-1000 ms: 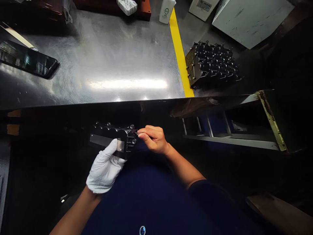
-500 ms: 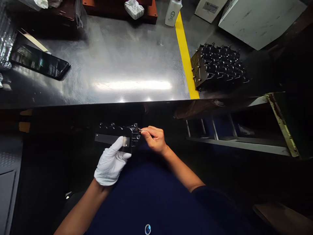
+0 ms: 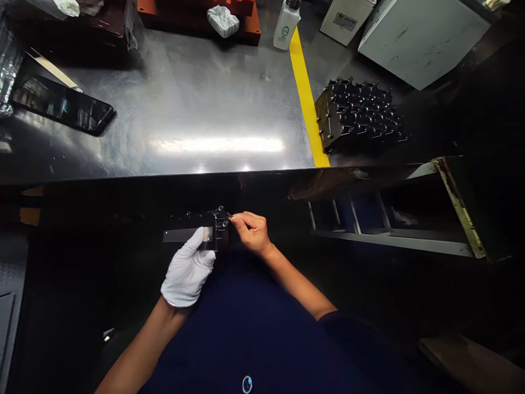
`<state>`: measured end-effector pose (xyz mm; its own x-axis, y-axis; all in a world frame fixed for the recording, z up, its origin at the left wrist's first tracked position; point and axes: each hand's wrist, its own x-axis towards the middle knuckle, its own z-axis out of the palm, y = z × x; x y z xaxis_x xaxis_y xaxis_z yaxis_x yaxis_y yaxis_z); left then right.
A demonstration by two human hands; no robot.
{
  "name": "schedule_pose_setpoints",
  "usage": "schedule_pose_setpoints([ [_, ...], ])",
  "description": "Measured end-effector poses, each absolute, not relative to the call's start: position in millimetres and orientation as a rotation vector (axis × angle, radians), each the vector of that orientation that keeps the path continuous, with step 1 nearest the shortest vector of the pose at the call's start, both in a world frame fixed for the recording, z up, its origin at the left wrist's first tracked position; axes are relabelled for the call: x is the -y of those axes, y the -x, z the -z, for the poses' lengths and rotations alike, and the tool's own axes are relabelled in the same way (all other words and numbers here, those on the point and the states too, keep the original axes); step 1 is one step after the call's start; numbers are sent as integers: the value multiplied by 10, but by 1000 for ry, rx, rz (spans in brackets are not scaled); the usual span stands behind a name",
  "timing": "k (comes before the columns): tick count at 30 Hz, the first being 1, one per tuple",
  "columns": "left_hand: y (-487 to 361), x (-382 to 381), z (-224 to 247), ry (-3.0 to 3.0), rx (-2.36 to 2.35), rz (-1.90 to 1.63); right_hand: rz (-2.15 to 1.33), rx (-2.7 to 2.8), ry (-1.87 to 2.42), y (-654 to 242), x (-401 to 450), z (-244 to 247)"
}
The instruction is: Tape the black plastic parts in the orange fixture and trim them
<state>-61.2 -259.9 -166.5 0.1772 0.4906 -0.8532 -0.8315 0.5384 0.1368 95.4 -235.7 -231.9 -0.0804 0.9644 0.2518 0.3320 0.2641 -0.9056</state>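
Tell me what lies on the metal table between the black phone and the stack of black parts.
In the head view, between the phone and the stack of black parts lie bare steel table and a yellow stripe.

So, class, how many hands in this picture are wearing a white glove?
1. The left hand wears the white glove and grips the black part below the table edge. The right hand, bare, pinches at that part's right end.

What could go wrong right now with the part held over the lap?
The black part sits off the table, held only by the gloved left hand, so it might slip and fall. The bare right hand pinches something small at its end; that piece could drop into the dark below.
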Motion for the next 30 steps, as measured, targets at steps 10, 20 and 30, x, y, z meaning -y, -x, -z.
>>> schedule_pose_setpoints([
  [10,745,2710,1509,311,-1120,-1077,-987,1212,1651,-1184,2252,2506],
  [20,755,2719,1534,-659,-1546,-1184,-1370,1691,1063,-1230,2362,1620],
  [30,812,2736,1585,-1027,-1568,-1102,-1436,1685,1023,-1211,2331,1672],
])
